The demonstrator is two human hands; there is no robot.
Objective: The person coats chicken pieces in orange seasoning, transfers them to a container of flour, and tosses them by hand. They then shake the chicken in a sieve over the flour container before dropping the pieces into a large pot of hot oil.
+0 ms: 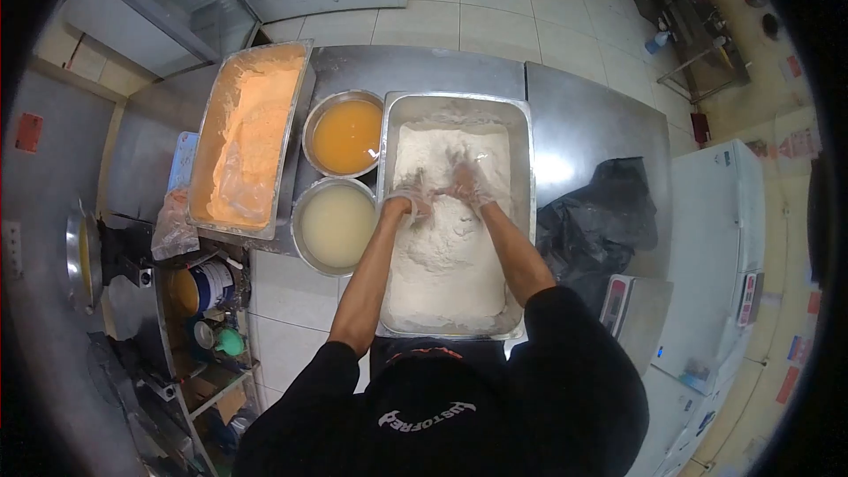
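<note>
Both hands wear clear plastic gloves and are in a deep metal tray point(527, 203) of white flour point(446, 278). My left hand point(412, 197) is at the tray's left side, its fingers partly sunk in the flour and hard to make out. Close beside it, my right hand point(465, 184) reaches a little farther in, with its fingers blurred and dusted white. Left of the tray stand a metal bowl of orange liquid point(346, 137) and, nearer me, a bowl of cloudy pale liquid point(338, 224).
A long tray of orange powder point(256, 124) lies at the left of the metal table point(415, 62). On the right are a crumpled black plastic bag point(594, 219) and a scale point(638, 318). Shelves with cans point(212, 287) stand at the lower left.
</note>
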